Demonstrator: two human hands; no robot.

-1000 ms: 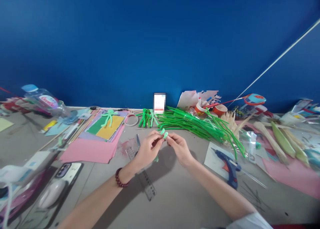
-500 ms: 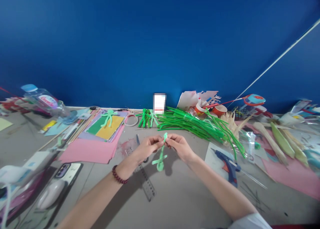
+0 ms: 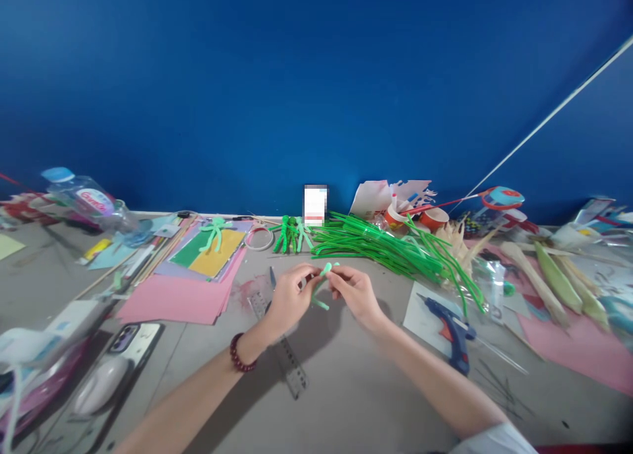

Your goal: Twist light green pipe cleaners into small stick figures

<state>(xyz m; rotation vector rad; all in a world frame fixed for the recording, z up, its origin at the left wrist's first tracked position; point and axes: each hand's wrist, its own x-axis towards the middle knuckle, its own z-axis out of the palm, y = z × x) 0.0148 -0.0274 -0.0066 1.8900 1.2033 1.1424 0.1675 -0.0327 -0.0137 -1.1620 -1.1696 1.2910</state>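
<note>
Above the middle of the grey table, both hands pinch a light green pipe cleaner figure [image 3: 320, 303]. My left hand [image 3: 293, 295], with a dark red bead bracelet at the wrist, closes around its body, and the fingers cover much of it. From the other side my right hand [image 3: 357, 295] grips the upper end between thumb and fingertips. A small light green loop shows between the fingertips, and one thin limb sticks out below. Beneath my left forearm lies a ruler [image 3: 291, 368]. Several finished green pipe cleaner figures [image 3: 287, 235] stand against the blue wall.
A bundle of green pipe cleaners [image 3: 376, 246] lies behind my right hand. To the right is a blue glue gun [image 3: 452, 332] on white paper. At left are pink paper [image 3: 173, 300], a phone [image 3: 148, 338], a white mouse [image 3: 101, 383] and a plastic bottle [image 3: 89, 193].
The figure that hung down below my fingertips is now gathered up and mostly hidden in my left hand. My left hand has turned inward, and its wrist has shifted slightly right.
</note>
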